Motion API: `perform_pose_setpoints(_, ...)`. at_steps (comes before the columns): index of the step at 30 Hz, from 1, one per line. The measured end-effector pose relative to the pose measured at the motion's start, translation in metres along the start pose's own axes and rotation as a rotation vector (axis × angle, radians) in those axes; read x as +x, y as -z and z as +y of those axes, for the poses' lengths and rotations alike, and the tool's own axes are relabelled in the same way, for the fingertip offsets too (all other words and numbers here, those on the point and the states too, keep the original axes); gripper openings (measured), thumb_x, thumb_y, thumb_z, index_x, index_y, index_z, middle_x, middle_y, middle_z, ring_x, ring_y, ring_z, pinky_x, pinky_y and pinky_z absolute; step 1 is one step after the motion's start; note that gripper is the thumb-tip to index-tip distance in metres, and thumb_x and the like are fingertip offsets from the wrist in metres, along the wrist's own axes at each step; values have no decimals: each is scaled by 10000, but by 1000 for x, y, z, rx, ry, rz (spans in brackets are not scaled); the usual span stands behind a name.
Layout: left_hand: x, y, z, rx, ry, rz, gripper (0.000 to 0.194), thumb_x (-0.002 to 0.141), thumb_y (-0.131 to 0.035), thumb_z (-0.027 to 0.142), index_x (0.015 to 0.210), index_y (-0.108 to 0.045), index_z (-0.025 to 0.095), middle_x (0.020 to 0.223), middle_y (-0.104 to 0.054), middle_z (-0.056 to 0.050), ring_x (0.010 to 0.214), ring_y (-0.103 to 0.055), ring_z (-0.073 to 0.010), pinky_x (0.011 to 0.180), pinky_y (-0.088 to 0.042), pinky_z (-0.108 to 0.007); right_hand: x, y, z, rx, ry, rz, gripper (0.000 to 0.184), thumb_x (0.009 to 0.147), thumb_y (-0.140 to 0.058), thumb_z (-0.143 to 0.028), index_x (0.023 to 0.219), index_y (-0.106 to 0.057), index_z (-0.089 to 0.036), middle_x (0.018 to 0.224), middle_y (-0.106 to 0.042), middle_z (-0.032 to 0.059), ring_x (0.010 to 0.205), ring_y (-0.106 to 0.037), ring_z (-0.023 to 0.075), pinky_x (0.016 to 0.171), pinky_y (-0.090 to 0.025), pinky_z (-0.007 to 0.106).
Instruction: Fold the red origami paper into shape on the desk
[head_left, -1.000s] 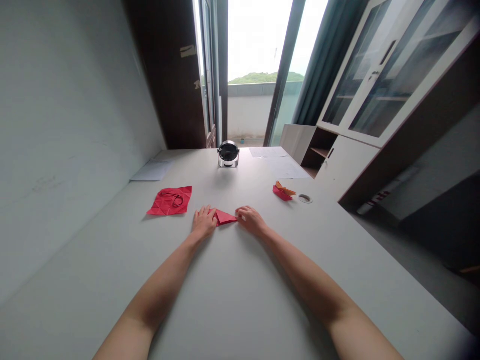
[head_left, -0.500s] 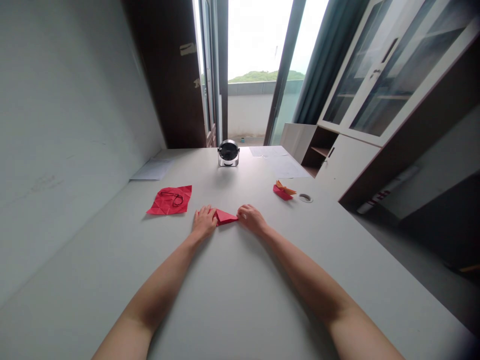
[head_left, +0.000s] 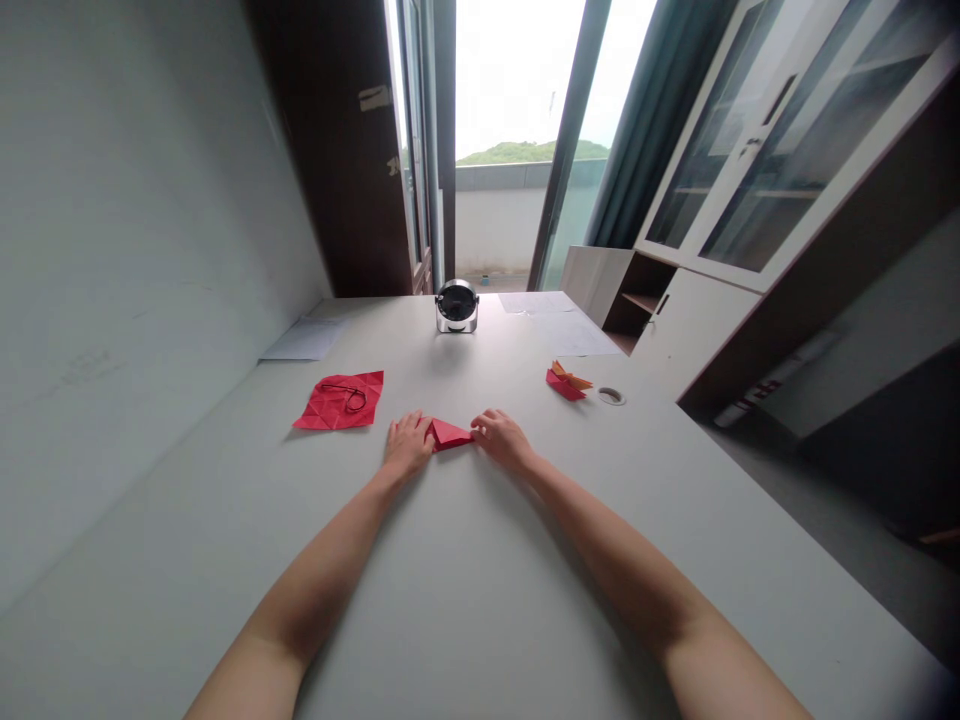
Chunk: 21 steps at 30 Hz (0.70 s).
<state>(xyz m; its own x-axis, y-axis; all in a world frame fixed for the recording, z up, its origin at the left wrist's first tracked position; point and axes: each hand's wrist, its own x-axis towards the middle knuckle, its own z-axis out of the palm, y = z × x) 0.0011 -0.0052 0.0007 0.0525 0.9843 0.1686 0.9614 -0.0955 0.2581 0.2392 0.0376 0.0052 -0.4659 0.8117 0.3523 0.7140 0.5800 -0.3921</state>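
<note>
A small folded red paper (head_left: 448, 433) lies flat on the grey table (head_left: 465, 580), between both hands. My left hand (head_left: 407, 441) rests flat on the table with fingers stretched out, pressing the paper's left end. My right hand (head_left: 501, 437) has its fingers curled together on the paper's right tip.
A creased red paper sheet (head_left: 341, 401) with a black hair tie (head_left: 346, 392) on it lies to the left. Folded red and orange papers (head_left: 567, 381) and a cable hole (head_left: 611, 397) sit to the right. A small fan (head_left: 457, 306) and white sheets (head_left: 559, 325) stand farther back.
My right hand has crept slightly left along the paper's tip. The left hand and the paper stay where they were.
</note>
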Motion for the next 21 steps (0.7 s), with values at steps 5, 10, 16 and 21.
perform_pose_setpoints(5,-1,1,1,-2,12,-7,439,956,-382,327,1372,-514,276,1542,-396,-64,1432,-287,-260,1184,-180,-505,0,-1,-3,-42,-46,-19,255,909,-614,-380,1112,-699,-251,1000,-647,76,944,-568,195,819,-436,297)
perform_pose_setpoints(10,-2,4,2,-11,8,-19,448,957,-373,330,1381,-505,272,1538,-403,-70,1421,-302,-256,1185,-174,-506,0,1,-6,-62,-56,-65,227,891,-641,-387,1058,-705,-248,941,-643,72,916,-574,201,793,-422,298)
perform_pose_setpoints(16,-1,3,0,-13,-5,5,442,959,-366,328,1375,-505,274,1522,-420,-69,1403,-322,-253,1177,-190,-496,1,2,-4,-50,-51,-83,179,884,-657,-384,959,-683,-224,902,-631,58,863,-565,180,776,-404,283)
perform_pose_setpoints(21,-1,4,1,6,-20,32,424,952,-387,318,1348,-528,257,1464,-474,-75,1353,-375,-237,1160,-232,-423,1,-1,-2,-44,-15,-86,187,860,-685,-368,984,-678,-227,903,-624,49,872,-561,181,789,-400,284)
